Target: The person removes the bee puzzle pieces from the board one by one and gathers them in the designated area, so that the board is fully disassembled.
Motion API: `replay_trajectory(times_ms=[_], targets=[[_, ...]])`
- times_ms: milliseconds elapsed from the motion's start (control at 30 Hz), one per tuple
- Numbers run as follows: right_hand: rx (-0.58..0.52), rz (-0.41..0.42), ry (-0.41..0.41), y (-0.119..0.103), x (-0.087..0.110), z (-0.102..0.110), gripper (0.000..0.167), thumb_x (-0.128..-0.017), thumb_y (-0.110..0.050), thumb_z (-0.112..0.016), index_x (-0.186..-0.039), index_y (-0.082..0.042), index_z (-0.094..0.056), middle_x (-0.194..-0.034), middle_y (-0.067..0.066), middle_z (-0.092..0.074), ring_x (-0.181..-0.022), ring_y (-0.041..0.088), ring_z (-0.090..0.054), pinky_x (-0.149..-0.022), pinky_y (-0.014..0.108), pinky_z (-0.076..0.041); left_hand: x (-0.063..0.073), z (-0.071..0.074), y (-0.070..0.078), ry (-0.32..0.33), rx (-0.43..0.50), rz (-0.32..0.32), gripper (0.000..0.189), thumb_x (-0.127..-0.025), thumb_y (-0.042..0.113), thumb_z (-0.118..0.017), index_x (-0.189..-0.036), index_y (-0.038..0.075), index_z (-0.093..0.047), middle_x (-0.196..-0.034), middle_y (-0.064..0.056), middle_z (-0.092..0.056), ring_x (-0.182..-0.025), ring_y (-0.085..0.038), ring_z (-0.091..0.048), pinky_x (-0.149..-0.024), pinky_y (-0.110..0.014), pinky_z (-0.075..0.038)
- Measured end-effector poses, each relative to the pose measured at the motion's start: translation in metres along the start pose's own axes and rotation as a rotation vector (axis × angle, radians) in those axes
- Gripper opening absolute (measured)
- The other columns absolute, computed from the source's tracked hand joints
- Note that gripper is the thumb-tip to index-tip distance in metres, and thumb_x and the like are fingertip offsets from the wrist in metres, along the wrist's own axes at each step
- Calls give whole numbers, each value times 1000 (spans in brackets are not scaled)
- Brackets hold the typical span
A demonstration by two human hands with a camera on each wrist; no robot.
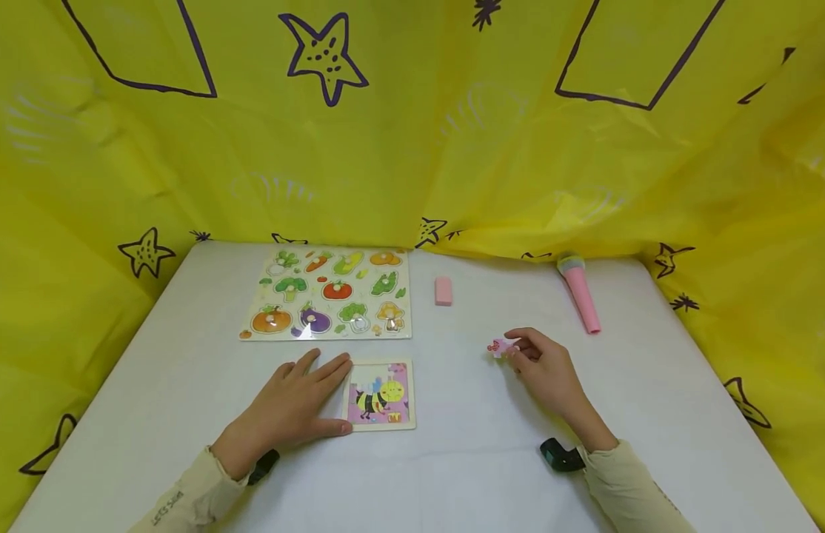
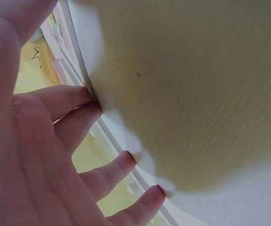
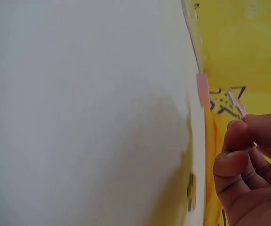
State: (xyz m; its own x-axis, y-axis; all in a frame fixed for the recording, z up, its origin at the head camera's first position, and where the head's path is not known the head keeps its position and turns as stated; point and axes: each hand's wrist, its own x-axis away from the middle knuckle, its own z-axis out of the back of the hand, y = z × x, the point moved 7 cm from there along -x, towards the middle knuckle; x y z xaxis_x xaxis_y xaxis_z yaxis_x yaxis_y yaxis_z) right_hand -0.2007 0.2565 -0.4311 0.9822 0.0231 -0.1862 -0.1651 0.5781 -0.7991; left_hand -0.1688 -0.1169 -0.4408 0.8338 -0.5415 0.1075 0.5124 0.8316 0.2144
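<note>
My left hand [image 1: 295, 403] lies along the left side of a small wooden-framed bee puzzle [image 1: 413, 392], its thumb at the lower left corner and a fingertip near the upper left one. In the left wrist view, the fingertips [image 2: 126, 160] are down at the tabletop. The puzzle shows a striped bee on pink, with a pale bare patch at its upper left. To the right, above the table, my right hand [image 1: 546, 370] pinches a pink jigsaw piece [image 1: 498, 348] between thumb and fingers. From the right wrist view the piece [image 3: 235, 100] appears edge-on, its lower part hidden by the fingers.
Behind the puzzle lies a vegetable peg board [image 1: 339, 335]. A pink eraser-like block [image 1: 443, 291] sits right of that board, and a pink toy microphone [image 1: 581, 294] lies at the back right. Yellow cloth [image 1: 412, 148] with dark drawings surrounds the white table's back and sides.
</note>
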Motion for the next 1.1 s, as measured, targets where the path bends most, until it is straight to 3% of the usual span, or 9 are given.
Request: replay_trajectory(times_ms=[167,433,1100], targets=[[35,-30,66,12,4,22,22,-97,9,-69,-119,6,-70,-90,14,-70,-67,15,-64,-58,21,-50,-1,0,0,1,-5,-9,95,-92,64,-76,-163,10,-46,-169,-3,-43,-152,-49,-35,-111,-70,-38],[84,-24,103,23,4,39,19,-99,7,-67,-117,6,-71,-89,14,-70,-65,15,-65,-56,22,-49,2,-2,-3,-22,10,13,96,-92,65,-76,-164,10,-44,-170,-4,-41,-153,-50,-32,-113,-72,-36],[181,-120,24,47,5,66,21,-101,-2,-67,-120,8,-71,-78,7,-68,-63,14,-59,-58,25,-45,0,0,0,-29,26,13,96,-93,64,-75,-165,10,-43,-170,-6,-40,-154,-51,-30,-114,-72,-34]])
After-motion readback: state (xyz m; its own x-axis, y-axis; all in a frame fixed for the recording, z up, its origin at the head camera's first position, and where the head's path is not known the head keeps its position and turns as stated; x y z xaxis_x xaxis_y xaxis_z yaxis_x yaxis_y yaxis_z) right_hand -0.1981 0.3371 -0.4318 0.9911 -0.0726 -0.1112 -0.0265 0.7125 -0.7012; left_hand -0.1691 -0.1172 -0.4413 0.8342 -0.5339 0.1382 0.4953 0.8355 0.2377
